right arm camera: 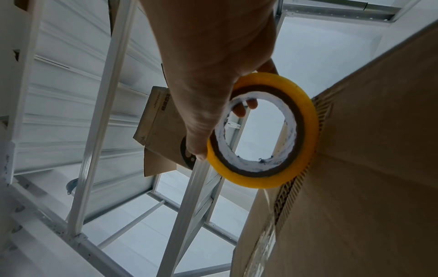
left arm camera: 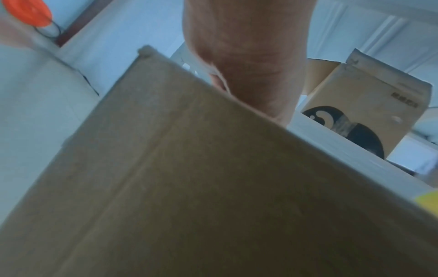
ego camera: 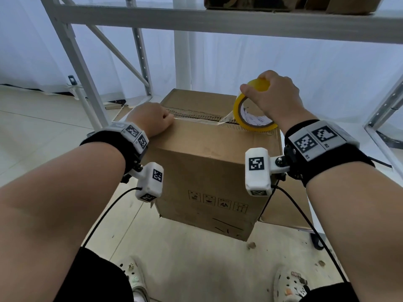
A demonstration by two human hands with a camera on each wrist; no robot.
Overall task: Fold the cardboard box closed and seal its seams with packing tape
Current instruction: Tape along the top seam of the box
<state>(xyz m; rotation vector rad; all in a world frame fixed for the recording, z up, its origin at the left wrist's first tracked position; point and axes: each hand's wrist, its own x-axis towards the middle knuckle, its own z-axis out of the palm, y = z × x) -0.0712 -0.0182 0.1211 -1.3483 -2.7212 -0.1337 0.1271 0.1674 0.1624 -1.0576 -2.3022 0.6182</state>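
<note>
A person stands over a closed cardboard box (ego camera: pixel 202 162) set upright on the pale tiled floor (ego camera: pixel 32 127) beneath white metal shelving (ego camera: pixel 72 51). The right hand (ego camera: pixel 273 98) grips a yellow roll of packing tape (ego camera: pixel 250 114), fingers curled over its rim and into the core, the roll standing on edge at the right end of the top seam. A clear strip of tape (ego camera: pixel 200 120) runs from the roll leftward along the seam between the two flaps. The left hand (ego camera: pixel 150 123) presses the strip's far end onto the box top with curled fingers; whether they pinch the tape cannot be told. Another printed carton (left arm camera: pixel 369 112) sits on the shelf above.
</note>
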